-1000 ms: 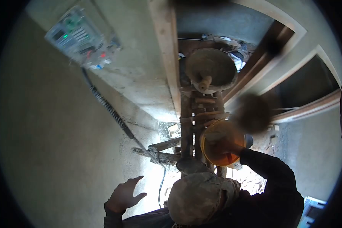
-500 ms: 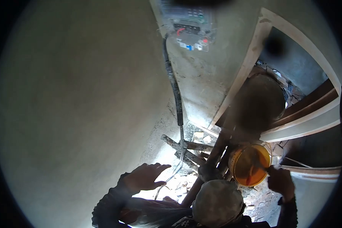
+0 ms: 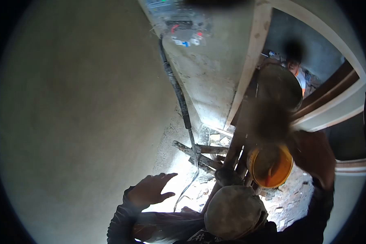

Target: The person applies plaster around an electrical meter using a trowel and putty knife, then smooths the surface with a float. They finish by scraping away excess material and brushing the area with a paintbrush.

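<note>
My left hand [image 3: 150,189] is open with the fingers spread, held just off the plastered wall [image 3: 77,122] and holding nothing. My right arm [image 3: 315,158] in a dark sleeve is raised beside an orange bucket [image 3: 274,168]; the hand itself is lost in motion blur near the bucket's rim, so I cannot tell its grip. The bucket hangs against a rough ladder of wooden poles [image 3: 236,150]. Above it, a round grey pan [image 3: 280,85] sits at the top of the poles. My cap [image 3: 234,211] shows at the bottom.
An electric meter box [image 3: 177,20] is fixed to the wall, with a ribbed black conduit [image 3: 177,95] running down from it. A pale wooden door frame [image 3: 248,69] stands beside the poles. Loose timbers [image 3: 195,152] and rubble [image 3: 288,201] cover the ground. Another person's orange clothing [image 3: 299,73] shows behind the pan.
My right arm has risen from below the bucket to beside it, and the bucket has shifted slightly. My left hand has stayed open near the wall. The view has tilted a little.
</note>
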Motion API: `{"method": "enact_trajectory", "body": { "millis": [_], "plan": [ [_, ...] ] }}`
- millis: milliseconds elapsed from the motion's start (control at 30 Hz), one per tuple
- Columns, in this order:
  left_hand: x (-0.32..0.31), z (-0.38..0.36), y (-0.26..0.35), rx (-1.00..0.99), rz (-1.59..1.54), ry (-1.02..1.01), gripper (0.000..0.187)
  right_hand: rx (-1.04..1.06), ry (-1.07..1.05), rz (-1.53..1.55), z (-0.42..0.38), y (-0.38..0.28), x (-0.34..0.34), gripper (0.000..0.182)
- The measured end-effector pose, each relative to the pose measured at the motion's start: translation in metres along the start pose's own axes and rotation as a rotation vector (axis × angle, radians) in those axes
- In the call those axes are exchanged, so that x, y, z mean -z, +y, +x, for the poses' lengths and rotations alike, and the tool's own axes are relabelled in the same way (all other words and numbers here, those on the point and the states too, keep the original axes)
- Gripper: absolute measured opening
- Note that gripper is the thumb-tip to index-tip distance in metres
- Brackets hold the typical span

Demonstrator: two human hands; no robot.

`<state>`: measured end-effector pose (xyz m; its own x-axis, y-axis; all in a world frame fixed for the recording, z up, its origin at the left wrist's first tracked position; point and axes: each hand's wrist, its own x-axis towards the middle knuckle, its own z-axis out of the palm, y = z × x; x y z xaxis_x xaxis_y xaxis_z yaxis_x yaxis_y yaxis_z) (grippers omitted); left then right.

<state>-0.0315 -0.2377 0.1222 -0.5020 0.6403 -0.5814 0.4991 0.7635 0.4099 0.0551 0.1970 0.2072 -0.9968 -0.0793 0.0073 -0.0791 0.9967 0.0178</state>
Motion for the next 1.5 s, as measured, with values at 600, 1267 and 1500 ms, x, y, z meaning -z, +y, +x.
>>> {"method": "enact_trajectory", "body": {
  "millis": [600,1267,1500],
  "plan": [
    [-0.01,-0.04,0.016,0.518,-0.284,-0.163,0.073,0.067,0.873,1.191,0.375,-0.155,-0.251,0.056],
    [-0.017,-0.024,0.007,0.626,-0.438,-0.352,0.075,0.177,1.046,1.222,0.428,-0.162,-0.254,0.051],
    [-0.016,-0.022,0.006,0.609,-0.432,-0.336,0.076,0.189,1.034,1.199,0.429,-0.156,-0.263,0.055]
  ]
}}
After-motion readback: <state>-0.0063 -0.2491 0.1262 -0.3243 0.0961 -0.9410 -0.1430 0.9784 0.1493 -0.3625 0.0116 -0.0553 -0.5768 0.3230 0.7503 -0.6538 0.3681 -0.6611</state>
